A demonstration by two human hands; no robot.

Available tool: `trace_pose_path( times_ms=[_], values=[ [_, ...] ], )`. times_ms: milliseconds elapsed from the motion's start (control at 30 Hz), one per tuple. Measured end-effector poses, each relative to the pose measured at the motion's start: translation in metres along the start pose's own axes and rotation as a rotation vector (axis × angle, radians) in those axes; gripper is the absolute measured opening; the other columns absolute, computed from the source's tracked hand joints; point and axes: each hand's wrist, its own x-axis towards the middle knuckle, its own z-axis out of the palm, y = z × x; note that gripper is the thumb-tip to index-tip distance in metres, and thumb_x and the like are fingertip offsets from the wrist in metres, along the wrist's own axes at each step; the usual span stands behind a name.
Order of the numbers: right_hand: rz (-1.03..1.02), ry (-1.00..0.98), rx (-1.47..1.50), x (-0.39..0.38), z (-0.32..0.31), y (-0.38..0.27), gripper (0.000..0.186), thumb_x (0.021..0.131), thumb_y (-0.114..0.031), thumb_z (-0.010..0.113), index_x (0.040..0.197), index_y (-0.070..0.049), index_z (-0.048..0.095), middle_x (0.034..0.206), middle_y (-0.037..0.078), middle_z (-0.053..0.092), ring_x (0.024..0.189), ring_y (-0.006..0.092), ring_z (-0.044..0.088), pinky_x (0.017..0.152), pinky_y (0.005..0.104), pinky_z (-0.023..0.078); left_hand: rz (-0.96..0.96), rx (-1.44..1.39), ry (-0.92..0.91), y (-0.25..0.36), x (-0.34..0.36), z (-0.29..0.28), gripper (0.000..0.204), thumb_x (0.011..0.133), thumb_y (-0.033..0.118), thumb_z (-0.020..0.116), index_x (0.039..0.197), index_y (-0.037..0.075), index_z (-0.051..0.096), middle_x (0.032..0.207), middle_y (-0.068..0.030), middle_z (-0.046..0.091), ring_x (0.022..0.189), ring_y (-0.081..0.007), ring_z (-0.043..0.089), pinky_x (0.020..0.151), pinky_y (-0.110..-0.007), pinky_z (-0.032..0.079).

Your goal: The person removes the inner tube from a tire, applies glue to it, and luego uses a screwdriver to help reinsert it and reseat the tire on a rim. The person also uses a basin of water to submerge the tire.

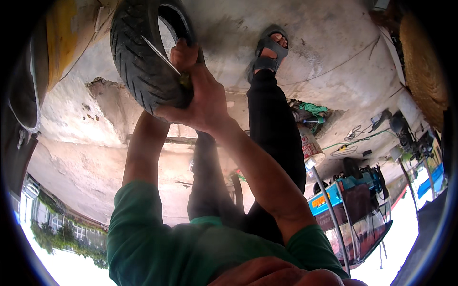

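Note:
A black motorcycle or scooter tire [138, 57] with grooved tread is held up at the upper left, tilted so its central opening partly shows. My left forearm passes behind the tire, and my left hand [183, 55] shows at the opening, its fingers curled round the tire's edge. Against the tread's lower right side, my right hand [202, 97] is closed round a screwdriver [160, 54], with its thumb side along the rubber. The thin metal shaft slants up and left across the tread. Most of its yellowish handle is hidden in my palm.
My sandalled foot [272, 47] stands on the stained concrete floor. Right of my leg, a floor hole [312, 114] holds green netting, near a pale bucket [310, 143]. Cables [355, 136] trail farther right, near a blue vehicle [343, 190]. A yellow board [62, 38] stands left.

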Motion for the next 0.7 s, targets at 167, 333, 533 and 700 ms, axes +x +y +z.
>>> trace_pose_path(
  times_ms=[167, 333, 533, 700],
  values=[
    [-0.036, 0.012, -0.055, -0.007, 0.012, -0.002, 0.076, 0.056, -0.047, 0.094, 0.105, -0.004, 0.055, 0.093, 0.011, 0.060, 0.082, 0.0315, 0.066, 0.069, 0.0414, 0.053, -0.069, -0.361, -0.293, -0.007, -0.012, -0.043, 0.035, 0.089, 0.027, 0.070, 0.116, 0.006, 0.069, 0.099, -0.0194, 0.075, 0.094, -0.0314, 0.075, 0.083, -0.040, 0.059],
    [-0.124, 0.074, -0.006, 0.002, 0.005, -0.006, 0.072, 0.058, -0.043, 0.094, 0.105, -0.004, 0.056, 0.094, 0.012, 0.061, 0.078, 0.0315, 0.065, 0.070, 0.0409, 0.054, -0.169, -0.953, -0.329, -0.025, -0.056, -0.086, 0.028, 0.095, 0.018, 0.065, 0.118, 0.002, 0.067, 0.102, -0.0157, 0.075, 0.089, -0.0267, 0.074, 0.078, -0.035, 0.059],
    [0.013, -0.037, 0.021, 0.006, -0.016, 0.003, 0.071, 0.064, -0.054, 0.091, 0.102, -0.003, 0.059, 0.093, 0.016, 0.063, 0.081, 0.0344, 0.065, 0.071, 0.0433, 0.054, -0.088, -1.266, -0.293, -0.044, -0.097, -0.135, 0.022, 0.100, 0.010, 0.059, 0.117, -0.001, 0.065, 0.105, -0.0129, 0.074, 0.085, -0.0225, 0.074, 0.073, -0.031, 0.059],
    [0.041, -0.026, 0.308, 0.006, -0.036, 0.012, 0.066, 0.075, -0.043, 0.086, 0.113, 0.001, 0.055, 0.090, 0.006, 0.065, 0.078, 0.0182, 0.061, 0.076, 0.0331, 0.052, -0.086, -1.398, -0.483, -0.036, -0.112, -0.170, 0.020, 0.102, 0.008, 0.058, 0.119, -0.002, 0.059, 0.102, -0.0131, 0.073, 0.084, -0.0206, 0.075, 0.068, -0.029, 0.059]
  ],
)
